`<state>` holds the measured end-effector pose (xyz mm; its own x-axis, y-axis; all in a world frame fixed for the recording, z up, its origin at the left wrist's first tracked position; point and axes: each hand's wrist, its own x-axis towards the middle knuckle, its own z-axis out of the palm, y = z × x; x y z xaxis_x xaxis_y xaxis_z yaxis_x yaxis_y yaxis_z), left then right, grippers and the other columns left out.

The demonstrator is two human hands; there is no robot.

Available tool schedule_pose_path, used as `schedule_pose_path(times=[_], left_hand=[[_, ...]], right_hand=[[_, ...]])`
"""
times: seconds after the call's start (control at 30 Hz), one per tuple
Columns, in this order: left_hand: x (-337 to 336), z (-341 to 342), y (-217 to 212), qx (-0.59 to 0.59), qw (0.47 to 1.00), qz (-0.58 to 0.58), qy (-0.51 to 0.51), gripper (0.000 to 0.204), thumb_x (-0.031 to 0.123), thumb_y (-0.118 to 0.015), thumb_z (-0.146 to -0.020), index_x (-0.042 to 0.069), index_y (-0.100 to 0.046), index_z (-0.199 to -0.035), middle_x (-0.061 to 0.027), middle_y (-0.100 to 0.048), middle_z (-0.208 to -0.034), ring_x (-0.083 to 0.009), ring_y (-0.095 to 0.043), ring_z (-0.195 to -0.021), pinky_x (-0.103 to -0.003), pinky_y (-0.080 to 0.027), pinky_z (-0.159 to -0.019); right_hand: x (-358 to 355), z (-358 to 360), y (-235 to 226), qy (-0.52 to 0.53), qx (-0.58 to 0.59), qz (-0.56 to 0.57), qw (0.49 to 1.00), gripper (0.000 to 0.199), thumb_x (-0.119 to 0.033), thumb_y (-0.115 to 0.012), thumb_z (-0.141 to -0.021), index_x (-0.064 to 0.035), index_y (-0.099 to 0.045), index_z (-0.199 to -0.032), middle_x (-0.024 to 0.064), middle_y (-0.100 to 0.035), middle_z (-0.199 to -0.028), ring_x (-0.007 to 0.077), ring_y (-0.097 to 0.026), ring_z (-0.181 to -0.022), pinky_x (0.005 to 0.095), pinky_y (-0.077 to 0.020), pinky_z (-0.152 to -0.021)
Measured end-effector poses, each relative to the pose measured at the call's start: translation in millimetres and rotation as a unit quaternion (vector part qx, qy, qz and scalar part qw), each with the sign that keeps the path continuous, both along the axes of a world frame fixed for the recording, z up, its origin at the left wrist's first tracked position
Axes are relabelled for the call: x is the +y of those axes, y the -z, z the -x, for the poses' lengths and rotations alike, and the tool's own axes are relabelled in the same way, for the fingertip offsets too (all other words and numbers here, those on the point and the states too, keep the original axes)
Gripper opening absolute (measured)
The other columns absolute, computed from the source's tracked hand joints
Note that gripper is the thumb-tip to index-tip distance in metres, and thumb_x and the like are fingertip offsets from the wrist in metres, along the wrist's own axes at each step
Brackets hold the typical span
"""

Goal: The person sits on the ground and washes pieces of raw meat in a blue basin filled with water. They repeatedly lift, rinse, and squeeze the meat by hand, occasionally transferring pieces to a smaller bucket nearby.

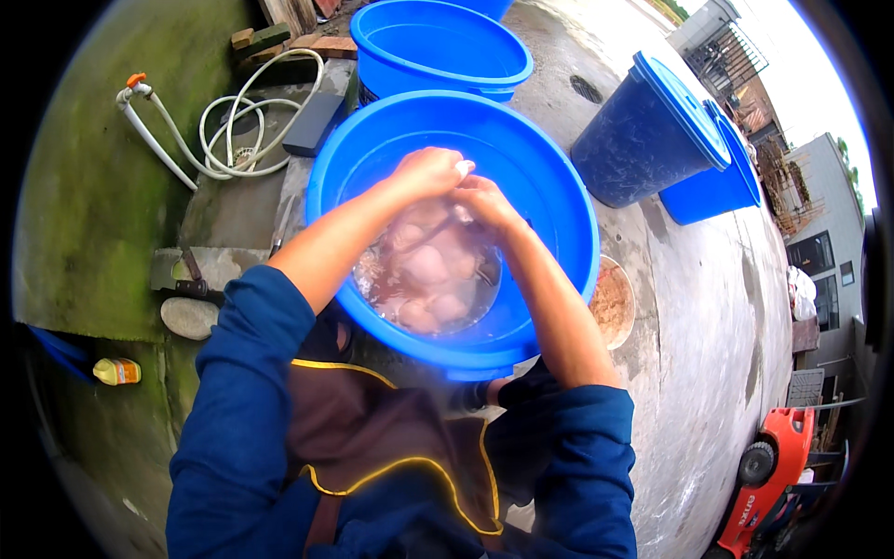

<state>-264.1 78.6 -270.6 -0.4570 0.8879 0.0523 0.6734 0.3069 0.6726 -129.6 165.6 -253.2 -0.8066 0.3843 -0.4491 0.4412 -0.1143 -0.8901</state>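
step in hand: looks like close fingertip cleaning or picking, done over the blue plastic tub (551, 177)
pale pinkish pieces (426, 265): rounded, heaped in shallow cloudy water inside the tub, below the hands; maybe plucked poultry, exact kind unclear
left hand (426, 174): over the tub, fingers curled in, appears to pinch a small white bit (464, 168) at the fingertips
right hand (484, 198): fingers bent in, tips right up against the left hand's; gripping or not, cannot tell
pale fluff (369, 270): at the left side of the water, maybe feather scraps
white-rimmed bucket (633, 312): just beside the tub on the right, tan-brown stuff in it
second blue tub (442, 70): beyond the first, contents out of sight
next move calls for: probably clearing the bit from the fingertips, then a firm hold on a wet, likely slippery piece
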Motion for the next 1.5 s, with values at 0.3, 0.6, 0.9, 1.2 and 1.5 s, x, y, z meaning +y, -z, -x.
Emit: schedule_pose_path(times=[0.3, 0.6, 0.9, 1.2, 1.5], left_hand=[[3, 17, 18, -0.060, 0.998, -0.036, 0.006, 0.032, 0.035, -0.057, -0.097, 0.006, -0.069, -0.090, -0.0165, -0.070, -0.087, -0.0332, -0.067, -0.082, -0.044, -0.052, -0.072], [4, 17, 29, -0.124, 0.992, 0.004, 0.037, 0.039, 0.040, -0.057, -0.099, 0.005, -0.069, -0.086, -0.0119, -0.067, -0.077, -0.0235, -0.064, -0.069, -0.039, -0.050, -0.065], [5, 20, 36, -0.126, 0.991, 0.005, 0.043, 0.039, 0.038, -0.056, -0.099, 0.003, -0.069, -0.086, -0.0105, -0.065, -0.073, -0.0213, -0.062, -0.066, -0.038, -0.050, -0.063], [2, 19, 33, -0.260, 0.965, 0.035, 0.013, 0.037, 0.034, -0.055, -0.102, 0.006, -0.059, -0.078, -0.0039, -0.056, -0.060, -0.0146, -0.054, -0.049, -0.033, -0.047, -0.049], [3, 31, 50, -0.280, 0.958, 0.060, 0.028, 0.038, 0.031, -0.053, -0.103, 0.005, -0.057, -0.075, -0.0046, -0.058, -0.059, -0.0148, -0.056, -0.048, -0.034, -0.048, -0.047]], right_hand=[[5, -5, 4, -0.014, 0.100, 0.077, 0.992, 0.028, -0.032, -0.064, -0.097, -0.0094, -0.066, -0.113, -0.0027, -0.061, -0.085, 0.0059, -0.056, -0.069, 0.0203, -0.0430, -0.056], [19, 0, -36, 0.094, 0.233, 0.157, 0.955, 0.033, -0.041, -0.063, -0.098, -0.0107, -0.056, -0.088, 0.0014, -0.055, -0.075, 0.0105, -0.053, -0.062, 0.0247, -0.0438, -0.054], [56, 2, -142, 0.084, 0.355, 0.105, 0.925, 0.037, -0.041, -0.056, -0.102, -0.0162, -0.044, -0.077, 0.0002, -0.046, -0.062, 0.0100, -0.043, -0.047, 0.0249, -0.0295, -0.039], [133, 7, -288, -0.057, 0.420, 0.041, 0.905, 0.039, -0.029, -0.048, -0.107, -0.0142, -0.042, -0.071, -0.0039, -0.038, -0.058, 0.0078, -0.029, -0.048, 0.0231, -0.0226, -0.045], [185, -11, -434, 0.191, 0.401, -0.266, 0.856, 0.024, -0.020, -0.047, -0.104, -0.0031, -0.060, -0.093, -0.0008, -0.044, -0.064, 0.0088, -0.043, -0.055, 0.0233, -0.0358, -0.054]])
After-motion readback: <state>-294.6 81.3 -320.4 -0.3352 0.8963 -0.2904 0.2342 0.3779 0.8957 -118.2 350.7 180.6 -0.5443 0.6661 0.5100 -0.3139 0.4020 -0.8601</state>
